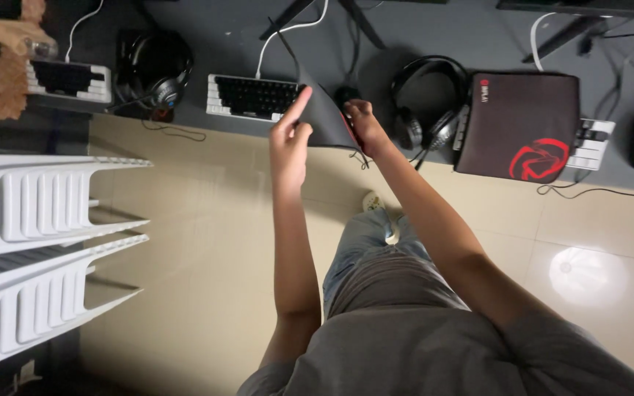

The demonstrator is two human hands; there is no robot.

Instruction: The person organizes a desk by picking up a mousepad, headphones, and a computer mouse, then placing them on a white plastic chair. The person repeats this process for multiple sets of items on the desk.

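A dark mouse pad with a red edge is lifted off the grey desk and bent upward. My left hand pinches its left edge, fingers raised at the pad's upper corner. My right hand grips its right side near the red trim. Behind the pad lies a small black-and-white keyboard, and a black mouse sits just beyond my right hand.
Black headphones and a dark pad with a red emblem lie to the right. Another headset and keyboard are on the left. White chairs stand on the beige tile floor at left.
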